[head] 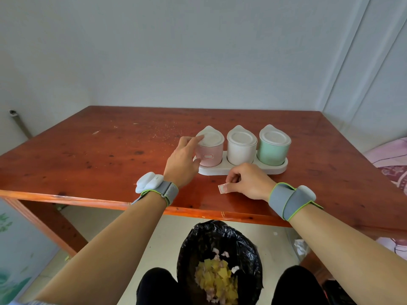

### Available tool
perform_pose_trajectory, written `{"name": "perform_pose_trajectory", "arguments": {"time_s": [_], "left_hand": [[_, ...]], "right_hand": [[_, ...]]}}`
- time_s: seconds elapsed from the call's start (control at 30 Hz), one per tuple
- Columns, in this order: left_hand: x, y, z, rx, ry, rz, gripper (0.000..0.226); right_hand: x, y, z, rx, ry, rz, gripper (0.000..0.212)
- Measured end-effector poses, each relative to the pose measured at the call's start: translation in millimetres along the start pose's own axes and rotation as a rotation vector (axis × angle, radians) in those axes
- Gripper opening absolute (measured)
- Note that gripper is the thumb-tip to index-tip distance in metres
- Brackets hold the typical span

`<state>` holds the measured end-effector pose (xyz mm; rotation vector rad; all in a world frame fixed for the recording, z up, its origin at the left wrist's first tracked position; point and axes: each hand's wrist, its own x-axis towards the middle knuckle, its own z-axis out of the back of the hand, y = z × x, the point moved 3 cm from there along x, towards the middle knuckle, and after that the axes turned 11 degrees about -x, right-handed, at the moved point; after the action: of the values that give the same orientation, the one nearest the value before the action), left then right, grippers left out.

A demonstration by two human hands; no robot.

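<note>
A reddish-brown wooden table (110, 150) is set against a pale wall, and a white tray (275, 169) is placed on it towards the right. Three lidded jars are seated in the tray in a row: a pink jar (212, 148) at the left, a white jar (241, 148) in the middle and a green jar (273, 148) at the right. The pink jar is touched by the left hand (181, 164), whose fingers are held fairly straight and slightly apart, the tips laid on the edge of the lid and the thumb lowered beside the jar's wall. A red-bordered sticker (208, 156) is seen on the front of this jar. Just in front of the tray, a small red-edged label (222, 188) is pinched against the tabletop by the right hand (251, 181), its fingers curled together over it. A grey band is worn on each wrist. Below the near table edge, a black bin bag (198, 243) is held open between the knees, with yellow and pinkish paper scraps (218, 280) inside
</note>
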<state>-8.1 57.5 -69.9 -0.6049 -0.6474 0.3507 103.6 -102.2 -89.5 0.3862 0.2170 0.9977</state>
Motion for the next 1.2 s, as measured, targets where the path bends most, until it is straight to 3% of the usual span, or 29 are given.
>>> {"name": "perform_pose_trajectory", "arguments": {"time_s": [0.1, 0.23, 0.37, 0.53, 0.7, 0.9, 1.2], "left_hand": [[-9, 2, 3, -0.065, -0.089, 0.044, 0.059], [-23, 4, 2, -0.142, -0.142, 0.112, 0.031], [-34, 4, -14, -0.287, -0.008, 0.230, 0.007], [-38, -4, -26, -0.424, 0.146, 0.334, 0.014], [-38, -17, -26, -0.588, 0.233, 0.359, 0.017], [-39, -12, -23, -0.754, 0.218, 0.438, 0.014], [-34, -15, -20, -0.796, 0.360, 0.465, 0.010]], "right_hand": [[-1, -2, 2, 0.069, 0.001, -0.002, 0.013], [-5, -7, 4, 0.321, -0.040, -0.068, 0.013], [-10, -9, 5, 0.650, -0.068, -0.223, 0.012], [-13, -6, 2, 0.919, -0.037, -0.290, 0.006], [-16, -2, 1, 0.850, -0.015, -0.280, 0.012], [-20, 0, 0, 0.883, -0.006, -0.215, 0.008], [-18, 5, 5, 0.710, -0.080, -0.134, 0.007]]}}
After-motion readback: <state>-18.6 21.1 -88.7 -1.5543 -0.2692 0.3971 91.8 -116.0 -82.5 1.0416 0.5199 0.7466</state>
